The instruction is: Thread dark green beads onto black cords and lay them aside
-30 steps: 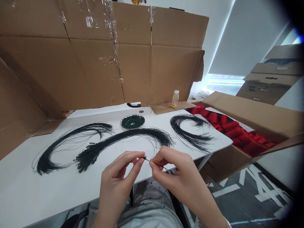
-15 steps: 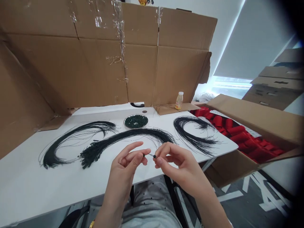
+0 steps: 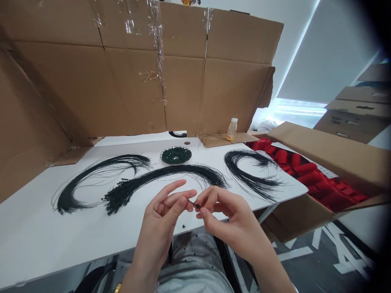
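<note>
My left hand (image 3: pixel 166 213) pinches one end of a short stretch of thin black cord (image 3: pixel 192 202) between thumb and fingertips. Close to its right, my right hand (image 3: pixel 227 213) grips a small dark bead (image 3: pixel 198 206) at that cord with thumb and index finger. Below the fingers, another tiny dark piece (image 3: pixel 183 226) shows near the table's front edge; I cannot tell whether it rests there or hangs. Beyond both hands lies a bundle of black cords (image 3: pixel 171 171) with beaded or knotted left ends (image 3: pixel 117 197). A round dish (image 3: pixel 161 160) holds many dark green beads (image 3: pixel 175 154).
More black cord bundles lie left (image 3: pixel 69 199) and right (image 3: pixel 238 173) on the white table (image 3: pixel 76 240). Cardboard panels (image 3: pixel 128 89) stand behind, with a small bottle (image 3: pixel 232 129) before them. An open carton (image 3: pixel 330 148) of red rolls (image 3: pixel 308 169) flanks the right edge.
My right fingers shifted from the cord to the bead, and the hands drew closer together. The tiny dark piece has appeared below them. The view swung slightly left.
</note>
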`<act>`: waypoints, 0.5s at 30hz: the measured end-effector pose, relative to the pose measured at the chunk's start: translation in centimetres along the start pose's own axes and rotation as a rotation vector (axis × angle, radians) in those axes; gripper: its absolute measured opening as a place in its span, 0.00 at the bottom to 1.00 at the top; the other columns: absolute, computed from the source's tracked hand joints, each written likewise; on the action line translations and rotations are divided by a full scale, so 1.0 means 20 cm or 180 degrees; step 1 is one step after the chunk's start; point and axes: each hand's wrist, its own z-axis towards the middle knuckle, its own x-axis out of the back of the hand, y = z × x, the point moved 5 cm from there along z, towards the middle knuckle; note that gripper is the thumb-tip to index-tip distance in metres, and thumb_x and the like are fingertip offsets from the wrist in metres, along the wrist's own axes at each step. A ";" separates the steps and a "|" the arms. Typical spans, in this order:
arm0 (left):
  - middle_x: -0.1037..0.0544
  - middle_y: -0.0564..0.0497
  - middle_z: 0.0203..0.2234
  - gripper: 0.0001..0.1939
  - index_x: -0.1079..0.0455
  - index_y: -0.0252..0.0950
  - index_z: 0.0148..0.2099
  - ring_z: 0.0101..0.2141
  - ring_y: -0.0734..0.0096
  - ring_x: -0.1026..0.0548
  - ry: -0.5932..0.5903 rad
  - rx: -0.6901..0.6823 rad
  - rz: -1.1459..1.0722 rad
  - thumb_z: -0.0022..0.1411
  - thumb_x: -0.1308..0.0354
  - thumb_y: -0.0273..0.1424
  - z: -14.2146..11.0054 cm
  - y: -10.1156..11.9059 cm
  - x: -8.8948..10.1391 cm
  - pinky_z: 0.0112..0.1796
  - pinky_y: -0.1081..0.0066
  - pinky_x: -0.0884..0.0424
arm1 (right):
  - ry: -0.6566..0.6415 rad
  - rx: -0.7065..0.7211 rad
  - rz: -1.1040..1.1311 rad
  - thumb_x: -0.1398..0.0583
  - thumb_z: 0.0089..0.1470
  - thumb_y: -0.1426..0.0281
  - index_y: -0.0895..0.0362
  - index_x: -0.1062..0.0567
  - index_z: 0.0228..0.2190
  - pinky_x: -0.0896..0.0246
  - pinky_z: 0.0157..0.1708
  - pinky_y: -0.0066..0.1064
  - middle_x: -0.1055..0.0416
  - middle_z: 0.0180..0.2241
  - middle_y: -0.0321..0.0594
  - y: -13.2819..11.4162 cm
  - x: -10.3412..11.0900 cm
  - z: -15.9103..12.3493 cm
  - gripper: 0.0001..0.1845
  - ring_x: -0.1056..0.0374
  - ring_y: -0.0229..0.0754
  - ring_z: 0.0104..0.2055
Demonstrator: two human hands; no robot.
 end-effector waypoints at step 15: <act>0.16 0.52 0.33 0.09 0.19 0.41 0.40 0.32 0.71 0.23 0.0435 -0.0889 0.1005 0.59 0.30 0.38 0.16 0.15 0.25 0.39 0.74 0.26 | 0.0405 0.0113 -0.0589 0.38 0.58 0.73 0.55 0.30 0.25 0.31 0.38 0.26 0.28 0.33 0.35 -0.02 0.14 0.01 0.10 0.31 0.37 0.36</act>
